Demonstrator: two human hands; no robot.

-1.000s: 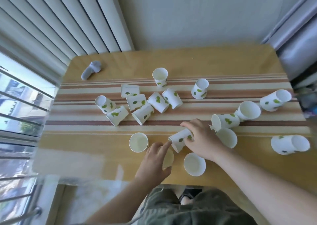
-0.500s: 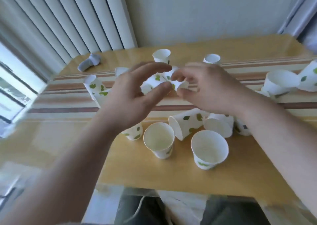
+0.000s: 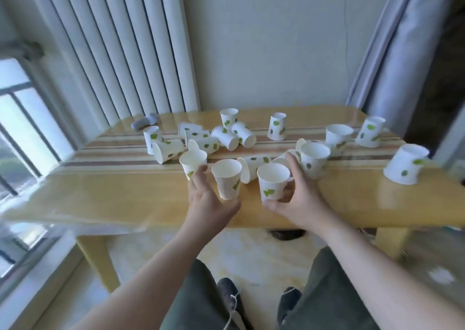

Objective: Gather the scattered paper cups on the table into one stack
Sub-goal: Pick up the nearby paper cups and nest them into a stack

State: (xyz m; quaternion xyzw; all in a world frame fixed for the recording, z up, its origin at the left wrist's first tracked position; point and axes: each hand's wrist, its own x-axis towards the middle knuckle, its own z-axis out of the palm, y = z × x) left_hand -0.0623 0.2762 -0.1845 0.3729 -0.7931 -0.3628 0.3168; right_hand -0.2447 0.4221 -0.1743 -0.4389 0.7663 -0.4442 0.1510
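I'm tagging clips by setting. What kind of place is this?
Probably a room in a home: a white ribbed radiator beside a barred window, a grey curtain, and a yellow wooden table.

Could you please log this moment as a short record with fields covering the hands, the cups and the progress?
left hand: open grip around an upright cup
right hand: grip closed on another upright cup
table: many leaf-print cups, some upright, some lying on their sides
stack: none visible yet
far left corner: small grey object
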